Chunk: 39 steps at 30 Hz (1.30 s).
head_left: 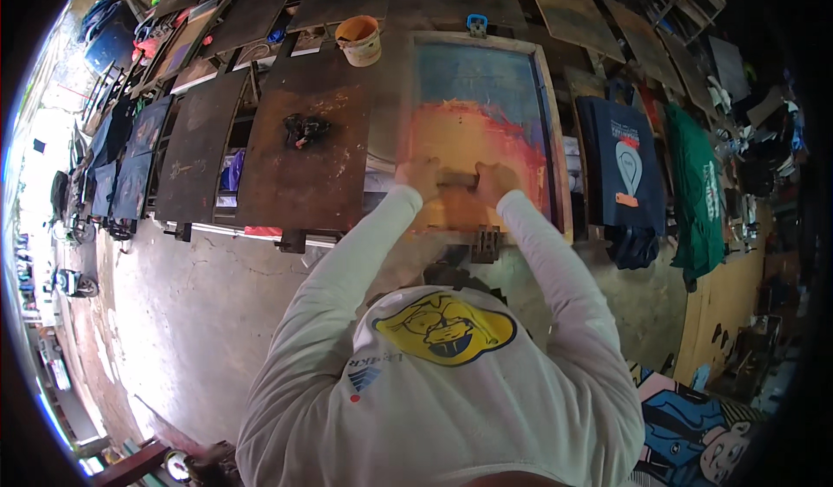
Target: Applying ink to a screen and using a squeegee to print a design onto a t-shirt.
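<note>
Left hand point(418, 177) and right hand point(497, 182): each grip curled closed around one end of a short bar point(457, 179), likely a squeegee handle; blurred, no marking legible on it. Bar sits over the near part of a wood-framed print screen point(555, 140), between the hands. Screen mesh smeared orange and red, blue-grey toward the far end; no readable text there. Blue clamp point(476, 24) at screen's far edge.

Lettering: navy bag point(599, 175) right of screen has small pale lines of text beside a white bulb-shaped print with an orange block; green bag point(690, 188) farther right, white lettering, partly folded. White shirt point(486, 400) has a yellow cartoon print, small dark letters, and a blue striped mark.

Left of screen, on the dark counter point(330, 192): black crumpled lump point(305, 130); paint-stained bucket point(363, 51) near the screen's far left corner.
</note>
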{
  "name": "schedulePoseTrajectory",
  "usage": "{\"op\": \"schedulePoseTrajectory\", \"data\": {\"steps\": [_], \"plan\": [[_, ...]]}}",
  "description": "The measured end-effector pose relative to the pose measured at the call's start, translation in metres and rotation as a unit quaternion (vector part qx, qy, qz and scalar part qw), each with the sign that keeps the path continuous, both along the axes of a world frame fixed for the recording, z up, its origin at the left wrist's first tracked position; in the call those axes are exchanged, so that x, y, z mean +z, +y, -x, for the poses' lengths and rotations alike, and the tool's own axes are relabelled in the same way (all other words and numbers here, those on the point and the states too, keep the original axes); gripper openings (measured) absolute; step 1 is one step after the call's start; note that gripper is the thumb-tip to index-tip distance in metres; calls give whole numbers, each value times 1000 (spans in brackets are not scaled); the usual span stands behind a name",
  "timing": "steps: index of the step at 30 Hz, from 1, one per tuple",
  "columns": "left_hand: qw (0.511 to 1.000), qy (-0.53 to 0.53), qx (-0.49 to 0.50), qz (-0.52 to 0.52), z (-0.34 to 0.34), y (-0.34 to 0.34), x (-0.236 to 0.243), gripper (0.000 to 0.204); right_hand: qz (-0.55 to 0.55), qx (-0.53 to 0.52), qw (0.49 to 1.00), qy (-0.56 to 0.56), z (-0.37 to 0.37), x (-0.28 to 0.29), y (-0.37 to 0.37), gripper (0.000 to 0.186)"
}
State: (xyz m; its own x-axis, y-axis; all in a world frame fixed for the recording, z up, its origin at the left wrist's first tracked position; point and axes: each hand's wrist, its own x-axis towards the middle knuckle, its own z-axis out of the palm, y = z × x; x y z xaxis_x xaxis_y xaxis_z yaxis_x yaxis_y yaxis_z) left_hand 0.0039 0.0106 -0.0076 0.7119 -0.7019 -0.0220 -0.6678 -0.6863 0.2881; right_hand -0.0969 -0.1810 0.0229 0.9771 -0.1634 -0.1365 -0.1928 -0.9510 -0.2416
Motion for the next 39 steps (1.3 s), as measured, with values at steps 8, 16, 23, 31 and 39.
{"op": "schedulePoseTrajectory", "data": {"steps": [8, 16, 23, 31, 39], "plan": [[994, -41, -66, 71, 47, 41, 3, 34, 23, -34, 999, 22, 58, 19, 47, 45], [998, 57, -19, -12, 55, 38, 28, 43, 15, -19, 1000, 4, 60, 11, 40, 49], [993, 62, -84, -57, 25, 17, 56, 44, 4, 12, 999, 44, 25, 3, -1, 46], [998, 9, -58, -3, -98, -50, 43, 49, 5, -2, 1000, 13, -92, 26, -55, 43], [997, -8, -13, -78, -104, -64, 29, 68, 67, 49, 997, 5, -107, 7, -65, 39]]}}
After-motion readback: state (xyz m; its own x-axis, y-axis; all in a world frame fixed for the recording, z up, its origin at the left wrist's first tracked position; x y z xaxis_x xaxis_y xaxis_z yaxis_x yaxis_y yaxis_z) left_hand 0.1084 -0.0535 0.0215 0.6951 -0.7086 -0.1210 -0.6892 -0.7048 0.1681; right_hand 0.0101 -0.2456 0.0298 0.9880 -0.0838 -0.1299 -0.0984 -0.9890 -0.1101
